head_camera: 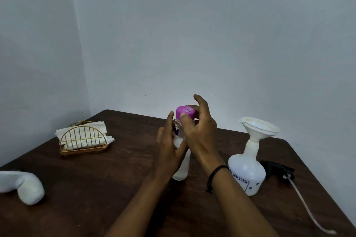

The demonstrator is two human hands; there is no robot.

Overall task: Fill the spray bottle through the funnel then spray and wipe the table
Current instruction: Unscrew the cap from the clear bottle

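A clear water bottle (180, 169) with a purple cap (185, 112) stands upright in the middle of the dark wooden table (100, 198). My left hand (169, 148) grips its body. My right hand (198, 127) pinches the purple cap from the right with thumb and fingers. To the right stands the white spray bottle (247, 173) with a white funnel (258, 128) set in its neck. Its black spray head (277, 169) lies on the table behind it, with a white tube (308, 211) trailing toward the front right.
A gold wire holder with white napkins (83, 137) stands at the back left. A rolled white cloth (25, 185) lies at the left edge. White walls meet in a corner behind the table. The table's right edge runs diagonally near the tube.
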